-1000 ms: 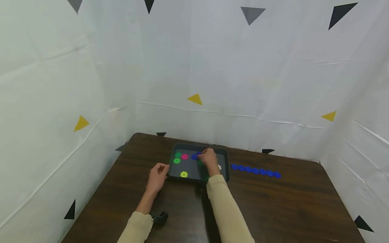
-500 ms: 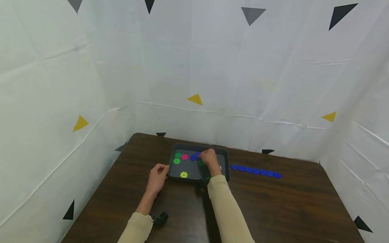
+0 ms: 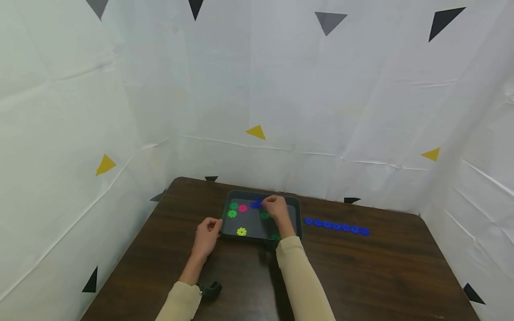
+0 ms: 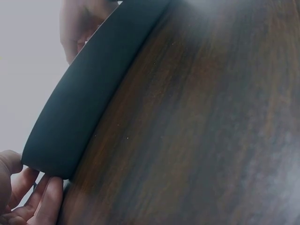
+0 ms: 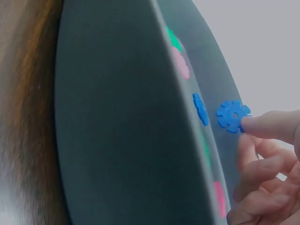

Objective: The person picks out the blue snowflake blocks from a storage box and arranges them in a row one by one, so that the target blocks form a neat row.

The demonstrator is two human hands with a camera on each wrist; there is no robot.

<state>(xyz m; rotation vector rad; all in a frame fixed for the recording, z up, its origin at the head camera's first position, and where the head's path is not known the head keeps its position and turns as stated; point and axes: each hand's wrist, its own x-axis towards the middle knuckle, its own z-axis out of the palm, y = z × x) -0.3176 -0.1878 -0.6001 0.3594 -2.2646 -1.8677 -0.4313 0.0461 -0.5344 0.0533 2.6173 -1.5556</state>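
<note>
My right hand point(image 3: 276, 207) is over the far part of a dark grey baking tray point(image 3: 253, 223). Thumb and fingertips pinch a blue notched disc point(image 5: 229, 116), tilted up above the tray floor in the right wrist view. Beside it a second blue disc point(image 5: 200, 109) lies in the tray. My left hand point(image 3: 206, 236) holds the tray's near left corner; in the left wrist view its thumb is at the rim and its fingers point(image 4: 49, 201) at the outer wall's lower edge. The right hand hides part of the tray.
Green discs point(image 3: 232, 214), a pink disc point(image 3: 242, 208) and a yellow disc point(image 3: 241, 232) lie in the tray. Right of it, several blue discs form a joined row point(image 3: 336, 226) on the brown wooden table point(image 3: 381, 267). White sheets point(image 3: 301, 89) surround the table's back and sides.
The right hand has shifted only slightly, keeping by the blue discs, whose position and tilt have changed a little. The left hand stays at the tray corner.
</note>
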